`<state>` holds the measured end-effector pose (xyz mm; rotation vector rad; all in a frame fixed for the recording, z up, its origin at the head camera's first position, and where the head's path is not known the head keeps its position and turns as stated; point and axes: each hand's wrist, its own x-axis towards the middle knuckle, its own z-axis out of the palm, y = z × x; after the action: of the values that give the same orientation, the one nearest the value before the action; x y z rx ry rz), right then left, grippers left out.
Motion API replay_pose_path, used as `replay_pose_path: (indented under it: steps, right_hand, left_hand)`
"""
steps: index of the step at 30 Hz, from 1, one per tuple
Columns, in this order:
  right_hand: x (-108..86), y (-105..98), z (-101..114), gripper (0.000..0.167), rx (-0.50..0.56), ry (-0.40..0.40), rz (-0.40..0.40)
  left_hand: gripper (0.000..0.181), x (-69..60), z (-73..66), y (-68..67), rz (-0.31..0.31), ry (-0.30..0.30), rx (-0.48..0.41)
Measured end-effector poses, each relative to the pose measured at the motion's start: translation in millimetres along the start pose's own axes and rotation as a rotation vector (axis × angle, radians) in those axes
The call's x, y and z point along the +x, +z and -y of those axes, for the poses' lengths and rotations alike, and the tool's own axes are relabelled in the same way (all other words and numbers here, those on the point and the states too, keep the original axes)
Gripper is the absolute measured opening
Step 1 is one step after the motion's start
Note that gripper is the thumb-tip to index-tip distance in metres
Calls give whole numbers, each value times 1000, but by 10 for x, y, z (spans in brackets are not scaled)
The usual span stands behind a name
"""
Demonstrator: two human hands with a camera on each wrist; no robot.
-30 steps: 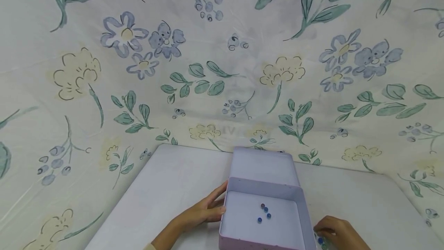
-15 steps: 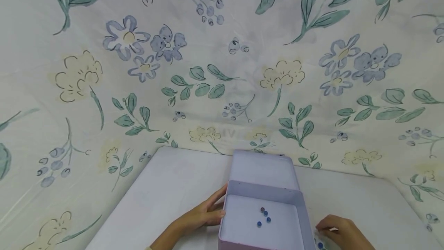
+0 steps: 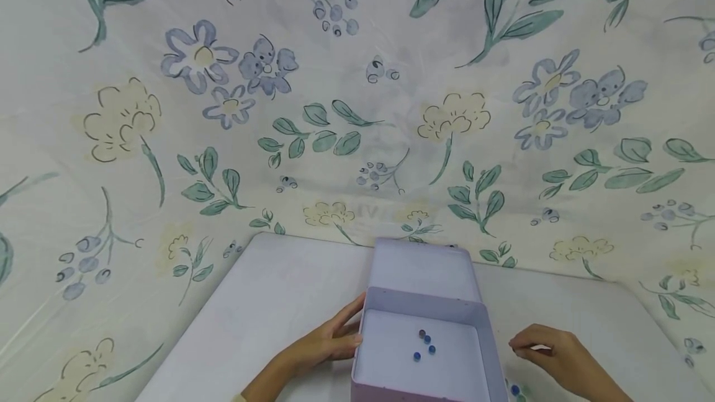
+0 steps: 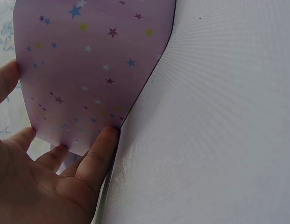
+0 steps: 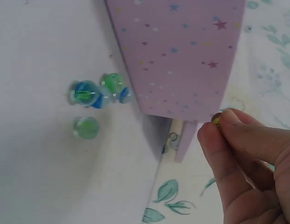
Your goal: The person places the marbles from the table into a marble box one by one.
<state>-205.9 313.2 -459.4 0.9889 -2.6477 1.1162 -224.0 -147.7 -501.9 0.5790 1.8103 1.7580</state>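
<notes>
A lilac tin box (image 3: 424, 304) lies with its hinged lid (image 3: 424, 268) thrown back. Inside, several small glass marbles (image 3: 427, 340) rest on its white floor, mostly blue, one brownish. My left hand (image 3: 321, 346) touches the box's left side with spread fingers; in the left wrist view the fingertips press the star-printed wall (image 4: 88, 74). Right of the box, my right hand (image 3: 558, 352) is above the table, pinching a brown-and-yellow marble (image 5: 216, 118) between thumb and fingertips. Several blue and green glass marbles (image 5: 85, 93) lie on the table by the box's right wall.
The white table (image 3: 279, 290) extends on both sides of the box. A floral-printed cloth (image 3: 335, 160) surrounds it at the back and sides. In the right wrist view, one green marble (image 5: 86, 128) lies a little apart from the others.
My right hand has lifted away from the marbles on the table and moved slightly right, with a marble now showing in its pinch. The left hand and box stay put.
</notes>
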Motion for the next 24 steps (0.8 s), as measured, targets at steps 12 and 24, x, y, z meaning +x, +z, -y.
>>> replay_pose_path:
  steps: [12,24]
  right_hand:
    - [329,-45,274,21,21,-105,17]
    - [635,4,455,24,24,-140,86]
  left_hand:
    - [71,17,2,-4,18,13,-14]
    - [73,0,-6,-4,21,7,-22]
